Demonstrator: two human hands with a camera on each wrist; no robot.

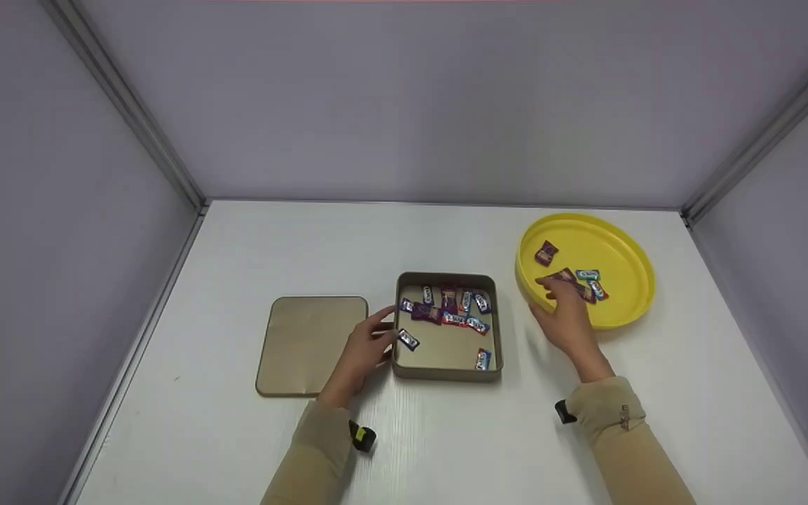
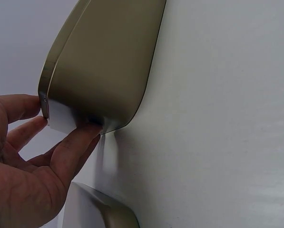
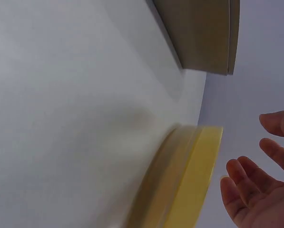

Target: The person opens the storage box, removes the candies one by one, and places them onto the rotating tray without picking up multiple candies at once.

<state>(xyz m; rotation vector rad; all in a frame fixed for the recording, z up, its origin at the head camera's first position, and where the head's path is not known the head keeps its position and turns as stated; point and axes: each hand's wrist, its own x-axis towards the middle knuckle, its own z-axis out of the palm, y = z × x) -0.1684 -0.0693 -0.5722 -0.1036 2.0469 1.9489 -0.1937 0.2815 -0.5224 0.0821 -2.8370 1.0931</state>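
Two hands point(image 1: 363, 349) point(image 1: 567, 321) — one tin point(image 1: 442, 352), one tray point(image 1: 625, 284)

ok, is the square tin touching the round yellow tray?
Apart. The head view shows a strip of white tabletop between the square tin and the round yellow tray.

Left arm point(image 1: 316, 452) and right arm point(image 1: 632, 449) extend from the head view's bottom edge. Left hand point(image 1: 360, 351), left of centre, fingers point(image 2: 77, 147) loosely extended; right hand point(image 1: 565, 317), right of centre, fingers apart, slightly bent.
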